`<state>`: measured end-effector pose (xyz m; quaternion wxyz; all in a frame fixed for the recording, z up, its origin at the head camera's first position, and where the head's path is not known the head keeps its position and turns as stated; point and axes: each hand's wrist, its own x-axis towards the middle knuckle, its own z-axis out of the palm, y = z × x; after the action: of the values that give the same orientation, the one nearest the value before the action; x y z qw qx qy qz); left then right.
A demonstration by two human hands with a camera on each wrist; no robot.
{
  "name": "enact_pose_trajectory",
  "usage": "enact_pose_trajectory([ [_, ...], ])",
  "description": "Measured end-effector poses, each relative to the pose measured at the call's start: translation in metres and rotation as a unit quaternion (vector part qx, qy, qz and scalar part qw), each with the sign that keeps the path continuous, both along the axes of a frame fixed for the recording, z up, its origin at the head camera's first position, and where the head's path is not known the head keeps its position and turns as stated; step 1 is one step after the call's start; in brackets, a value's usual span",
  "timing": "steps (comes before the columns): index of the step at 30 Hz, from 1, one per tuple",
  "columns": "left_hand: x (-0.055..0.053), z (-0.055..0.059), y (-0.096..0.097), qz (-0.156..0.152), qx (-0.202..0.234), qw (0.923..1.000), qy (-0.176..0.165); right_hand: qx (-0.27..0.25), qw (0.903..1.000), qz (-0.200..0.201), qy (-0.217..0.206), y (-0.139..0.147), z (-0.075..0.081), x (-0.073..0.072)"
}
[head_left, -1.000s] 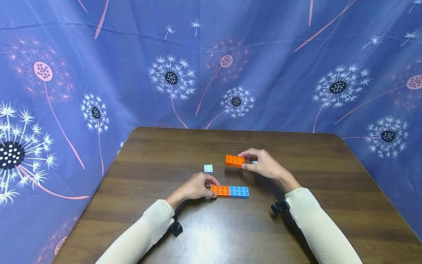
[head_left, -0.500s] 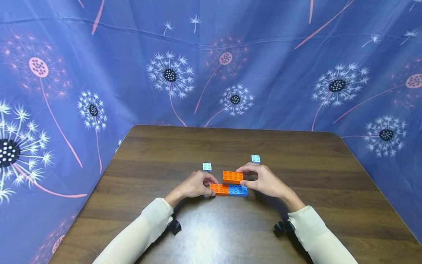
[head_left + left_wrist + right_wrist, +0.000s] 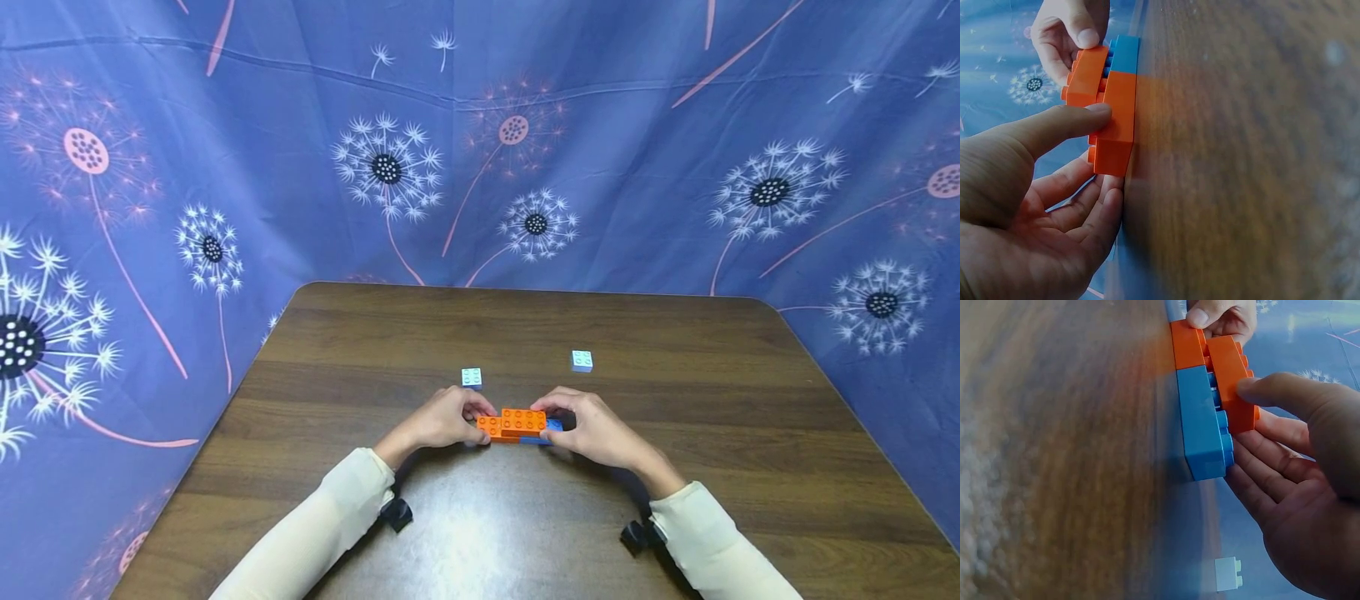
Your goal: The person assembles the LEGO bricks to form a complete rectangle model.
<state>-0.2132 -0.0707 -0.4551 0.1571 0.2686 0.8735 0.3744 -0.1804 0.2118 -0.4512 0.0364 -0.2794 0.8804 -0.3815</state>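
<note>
In the head view, an orange brick (image 3: 489,428) and a blue brick (image 3: 555,426) lie end to end on the table. My left hand (image 3: 441,419) pinches the orange one at its left end, thumb on the near side and fingers on the far side. Between thumb and fingers, my right hand (image 3: 603,427) holds a second orange brick (image 3: 523,422) over the seam of the two. In the right wrist view this upper brick (image 3: 1230,381) sits right at the studs of the blue brick (image 3: 1200,425), which still show below it. Both wrist views show it slightly tilted.
Two small light blue bricks stand farther back on the wooden table (image 3: 675,358), one (image 3: 471,378) behind my left hand and the other (image 3: 581,361) behind my right. A blue curtain (image 3: 480,208) with dandelion prints hangs beyond the table's back edge.
My right hand has brought the upper orange brick toward me and down onto the joined pair. The small brick behind that hand has come into full view. My left hand keeps its grip.
</note>
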Motion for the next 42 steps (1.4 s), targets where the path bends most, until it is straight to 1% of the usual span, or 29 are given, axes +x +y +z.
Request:
enact_pose_trajectory([
  [4, -0.001, 0.001, 0.001, -0.001, 0.001, 1.0, -0.001, 0.011, 0.9998, -0.002, 0.014, -0.002, 0.001, 0.001],
  [11, 0.0, 0.002, 0.003, 0.0, 0.0, 1.0, -0.001, 0.034, 0.9991, -0.004, 0.025, -0.004, 0.003, 0.002],
  [16, 0.0, 0.003, 0.004, 0.0, -0.003, 1.0, 0.007, 0.039, 0.9988, -0.006, 0.027, -0.004, 0.003, 0.002],
  [24, 0.0, 0.008, 0.01, -0.018, 0.034, 0.9983, 0.045, 0.033, 0.999, 0.005, 0.031, -0.004, 0.001, 0.003],
  [29, 0.002, 0.012, 0.014, -0.024, 0.046, 0.9976, 0.046, 0.029, 0.9992, 0.005, 0.025, -0.004, 0.0, 0.003],
  [37, 0.003, 0.012, 0.016, -0.011, 0.055, 0.9976, 0.04, 0.011, 0.9999, 0.001, 0.003, -0.003, -0.001, 0.002],
  [42, 0.004, 0.012, 0.017, -0.005, 0.053, 0.9978, 0.039, -0.003, 1.0, 0.009, 0.002, 0.0, -0.003, 0.001],
])
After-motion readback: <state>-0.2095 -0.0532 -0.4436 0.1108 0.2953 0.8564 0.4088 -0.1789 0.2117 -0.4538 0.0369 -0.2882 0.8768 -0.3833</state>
